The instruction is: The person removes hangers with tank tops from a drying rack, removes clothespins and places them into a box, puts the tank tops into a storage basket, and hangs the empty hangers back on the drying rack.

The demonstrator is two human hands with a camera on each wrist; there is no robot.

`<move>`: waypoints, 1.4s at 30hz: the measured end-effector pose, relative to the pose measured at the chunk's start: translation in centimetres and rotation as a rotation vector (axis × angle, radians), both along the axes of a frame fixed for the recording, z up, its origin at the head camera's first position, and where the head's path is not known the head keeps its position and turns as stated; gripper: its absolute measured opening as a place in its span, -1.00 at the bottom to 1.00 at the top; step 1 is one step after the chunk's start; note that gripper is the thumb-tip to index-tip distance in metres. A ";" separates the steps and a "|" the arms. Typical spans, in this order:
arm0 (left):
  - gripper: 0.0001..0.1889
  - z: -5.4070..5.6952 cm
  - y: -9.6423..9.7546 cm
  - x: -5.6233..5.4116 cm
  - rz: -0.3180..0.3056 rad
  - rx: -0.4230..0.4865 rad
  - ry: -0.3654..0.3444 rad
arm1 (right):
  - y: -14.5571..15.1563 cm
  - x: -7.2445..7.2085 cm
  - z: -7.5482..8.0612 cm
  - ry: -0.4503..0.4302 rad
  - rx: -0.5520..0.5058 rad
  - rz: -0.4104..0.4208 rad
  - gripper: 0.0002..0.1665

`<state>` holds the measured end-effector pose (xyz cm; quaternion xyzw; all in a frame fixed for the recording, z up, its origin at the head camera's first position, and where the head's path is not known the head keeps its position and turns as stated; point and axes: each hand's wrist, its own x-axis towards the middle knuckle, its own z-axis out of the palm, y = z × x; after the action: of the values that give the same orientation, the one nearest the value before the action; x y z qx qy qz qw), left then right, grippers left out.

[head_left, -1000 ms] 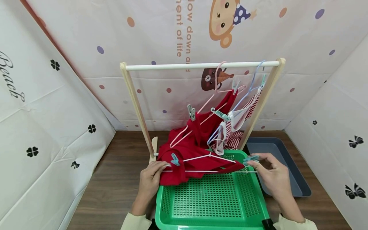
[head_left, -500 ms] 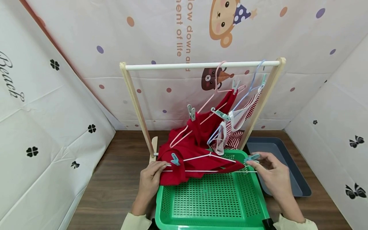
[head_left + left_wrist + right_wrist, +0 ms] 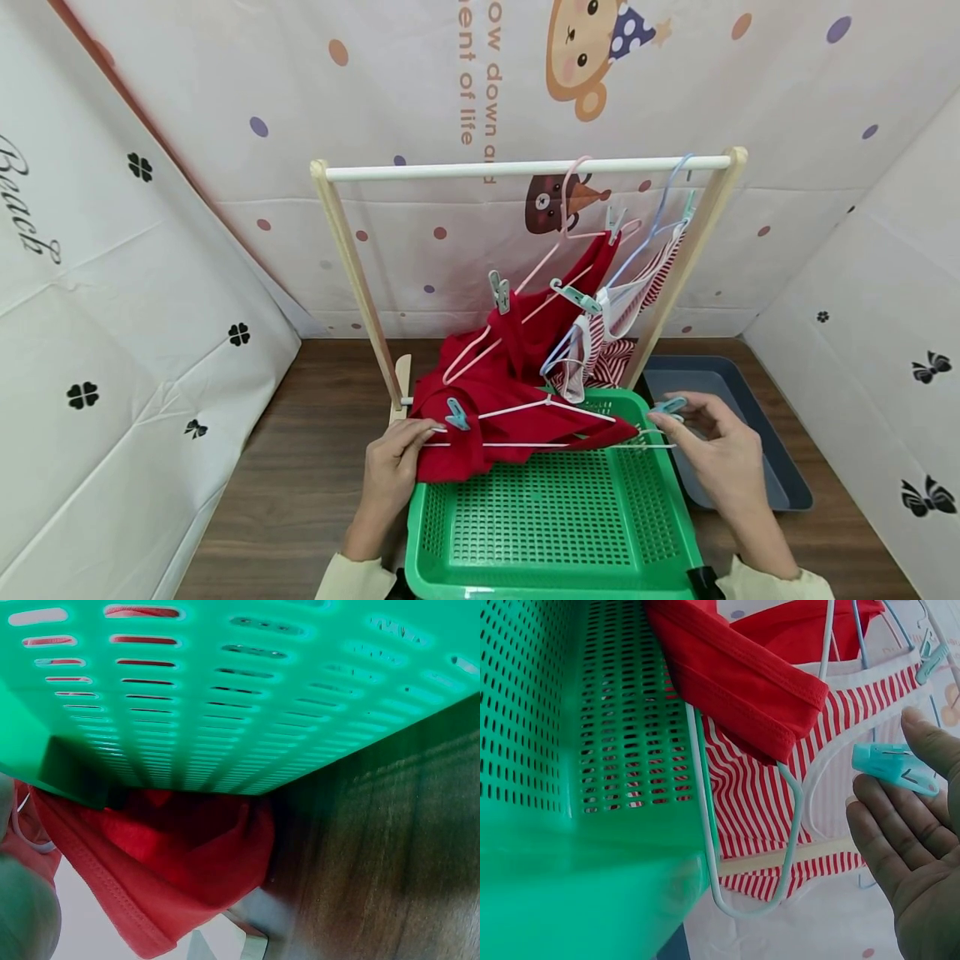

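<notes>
My left hand pinches the left end of a white hanger with a red garment on it. A blue clothespin clips the garment's left strap to that hanger. My right hand pinches a second light-blue clothespin between thumb and fingers, just off the hanger's right end. In the right wrist view the red strap hangs over the hanger's end, apart from this clothespin. The left wrist view shows the garment's lower part beside the basket; only a blurred bit of hand appears there.
Beneath the hanger stands a green basket. Behind it a rack bears a pink hanger with red cloth and a blue hanger with a striped garment. A grey tray lies at right.
My right hand has shifted slightly right with the clothespin, widening its distance from the red strap. The left hand and the hanger look almost still.
</notes>
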<state>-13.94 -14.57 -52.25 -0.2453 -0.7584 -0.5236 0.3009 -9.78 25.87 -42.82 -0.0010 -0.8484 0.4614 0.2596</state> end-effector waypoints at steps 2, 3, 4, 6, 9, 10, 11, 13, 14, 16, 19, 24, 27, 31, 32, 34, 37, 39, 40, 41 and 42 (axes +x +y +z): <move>-0.69 0.0 0.0 0.0 -0.001 0.002 0.004 | 0.2 0.0 0.1 0.003 0.003 -0.019 -0.55; -0.69 0.1 0.1 0.0 0.002 0.001 0.011 | 0.2 0.1 0.2 0.003 0.007 -0.031 -0.55; -0.68 0.1 0.1 0.0 0.008 -0.004 0.023 | 0.3 0.1 0.2 0.004 0.011 -0.042 -0.55; -0.67 0.2 0.1 0.0 0.021 -0.013 0.045 | 0.5 0.1 0.4 0.002 0.020 -0.067 -0.55; -0.68 0.2 0.1 0.1 0.032 -0.020 0.052 | 0.8 0.2 0.6 -0.005 0.020 -0.101 -0.56; -0.68 0.2 0.1 0.1 0.032 -0.021 0.046 | 0.9 0.2 0.7 -0.009 0.018 -0.111 -0.57; -0.69 0.1 0.1 0.1 0.026 -0.018 0.035 | 0.9 0.3 0.8 -0.015 0.019 -0.125 -0.57; -0.71 0.0 0.0 0.1 0.014 -0.010 0.010 | 1.1 0.3 0.8 -0.023 0.010 -0.143 -0.58; -0.72 0.0 -0.1 0.1 0.009 -0.008 0.000 | 1.2 0.3 0.9 -0.026 0.008 -0.151 -0.59; -0.74 -0.1 -0.1 0.0 0.006 -0.010 -0.002 | 1.4 0.3 0.9 -0.027 0.003 -0.165 -0.59; -0.76 0.0 -0.1 0.0 0.009 -0.017 0.003 | 1.7 0.2 0.9 -0.021 -0.003 -0.184 -0.59; -0.75 0.1 0.0 0.1 0.022 -0.020 0.017 | 2.3 0.2 0.8 -0.035 0.001 -0.228 -0.58; -0.73 0.2 0.0 0.2 0.022 -0.014 0.013 | 2.8 0.2 0.7 -0.051 0.007 -0.255 -0.56; -0.72 0.2 0.0 0.2 0.004 -0.002 0.011 | 3.3 0.2 0.7 -0.056 0.016 -0.275 -0.55; -0.71 0.2 0.0 0.2 -0.001 0.001 0.014 | 3.4 0.2 0.7 -0.057 0.016 -0.277 -0.55; -0.71 0.3 0.0 0.2 -0.008 0.007 0.023 | 3.6 0.3 0.6 -0.057 0.018 -0.278 -0.56; -0.71 0.3 0.0 0.2 -0.013 0.013 0.028 | 4.0 0.3 0.5 -0.068 0.014 -0.282 -0.55; -0.73 0.3 0.0 0.1 -0.010 0.006 0.035 | 4.2 0.3 0.4 -0.079 0.013 -0.289 -0.55; -0.73 0.3 0.0 0.1 -0.010 0.004 0.038 | 4.3 0.3 0.3 -0.085 0.012 -0.292 -0.54; -0.74 0.2 0.0 0.1 -0.009 0.002 0.038 | 4.4 0.3 0.3 -0.090 0.014 -0.296 -0.54; -0.74 0.2 0.0 0.0 -0.007 -0.002 0.039 | 4.5 0.3 0.3 -0.092 0.015 -0.298 -0.54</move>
<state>-13.90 -14.54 -52.05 -0.2585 -0.7521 -0.5189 0.3134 -9.44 30.38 -42.53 -0.1463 -0.8533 0.4108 0.2860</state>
